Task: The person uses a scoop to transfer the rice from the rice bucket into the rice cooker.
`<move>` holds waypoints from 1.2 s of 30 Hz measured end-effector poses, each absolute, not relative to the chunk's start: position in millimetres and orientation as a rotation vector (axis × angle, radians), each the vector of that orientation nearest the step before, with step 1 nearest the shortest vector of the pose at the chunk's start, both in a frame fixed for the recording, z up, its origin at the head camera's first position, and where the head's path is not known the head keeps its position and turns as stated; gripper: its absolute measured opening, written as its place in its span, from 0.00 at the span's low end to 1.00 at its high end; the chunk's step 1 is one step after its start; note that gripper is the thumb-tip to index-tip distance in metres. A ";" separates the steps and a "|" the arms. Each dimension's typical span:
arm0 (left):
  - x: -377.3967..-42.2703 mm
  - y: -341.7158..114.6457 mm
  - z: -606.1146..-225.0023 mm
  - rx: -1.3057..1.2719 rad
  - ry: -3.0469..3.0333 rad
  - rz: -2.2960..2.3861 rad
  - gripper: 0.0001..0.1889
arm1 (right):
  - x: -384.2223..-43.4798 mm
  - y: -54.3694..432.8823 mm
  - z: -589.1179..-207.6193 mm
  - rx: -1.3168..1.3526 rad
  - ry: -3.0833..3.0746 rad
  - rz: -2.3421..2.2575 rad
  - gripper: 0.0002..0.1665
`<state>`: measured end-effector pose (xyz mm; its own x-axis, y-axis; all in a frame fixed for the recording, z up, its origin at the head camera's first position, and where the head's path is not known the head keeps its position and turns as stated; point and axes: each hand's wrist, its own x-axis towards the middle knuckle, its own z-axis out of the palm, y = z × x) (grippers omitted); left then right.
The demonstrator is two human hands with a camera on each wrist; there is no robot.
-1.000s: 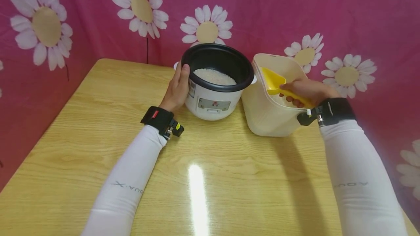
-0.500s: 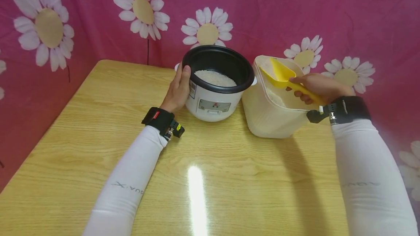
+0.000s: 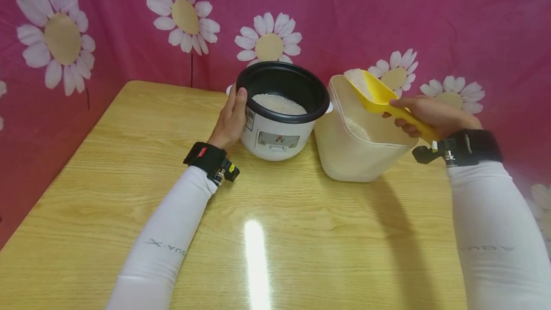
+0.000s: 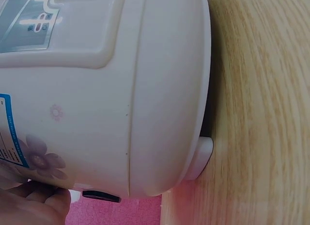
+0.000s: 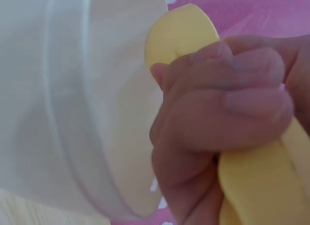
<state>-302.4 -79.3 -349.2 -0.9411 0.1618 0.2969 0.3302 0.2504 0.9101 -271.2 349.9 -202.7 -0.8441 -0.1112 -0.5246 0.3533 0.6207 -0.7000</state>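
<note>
A white rice cooker (image 3: 275, 151) stands lidless on the table, its black inner pot (image 3: 292, 76) partly filled with white rice (image 3: 279, 104). My left hand (image 3: 229, 121) holds the cooker's left side, thumb near the dark rim; the left wrist view has its fingers (image 4: 48, 200) bent against the cooker wall. To the right stands a tall cream rice bin (image 3: 353, 157) with rice low inside. My right hand (image 3: 430, 115) grips the handle of a yellow scoop (image 3: 380, 94), fingers curled round it. Rice (image 3: 358, 80) fills the scoop, which is raised over the bin's mouth.
Both containers stand close together near the back edge of the wooden table (image 3: 206, 243). Behind them hangs a pink cloth (image 3: 336, 18) with large white daisies. The cooker's white side handle (image 3: 330, 107) points at the bin.
My right hand has lifted the scoop up and to the right out of the bin, and a load of rice now shows in it. My left hand has stayed at the cooker.
</note>
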 end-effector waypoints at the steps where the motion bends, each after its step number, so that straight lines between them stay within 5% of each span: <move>1: -302.4 -79.3 -349.5 -0.473 -2.366 -1.778 0.39 | -271.0 351.1 -202.6 0.176 2.308 -1.166 0.24; 14: -304.8 -78.6 -349.6 -0.493 -2.356 -1.774 0.36 | -269.9 334.5 -181.7 0.110 2.344 -1.179 0.25; 36: -302.9 -79.3 -349.4 -0.494 -2.355 -1.790 0.34 | -272.2 221.5 -160.1 -0.117 2.634 -0.773 0.28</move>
<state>-302.9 -79.3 -349.4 -0.9359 0.1721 0.3073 0.3422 0.2370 0.9093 -272.2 221.5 -160.1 -0.9201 -0.1863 -0.3446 0.0294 0.8443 -0.5351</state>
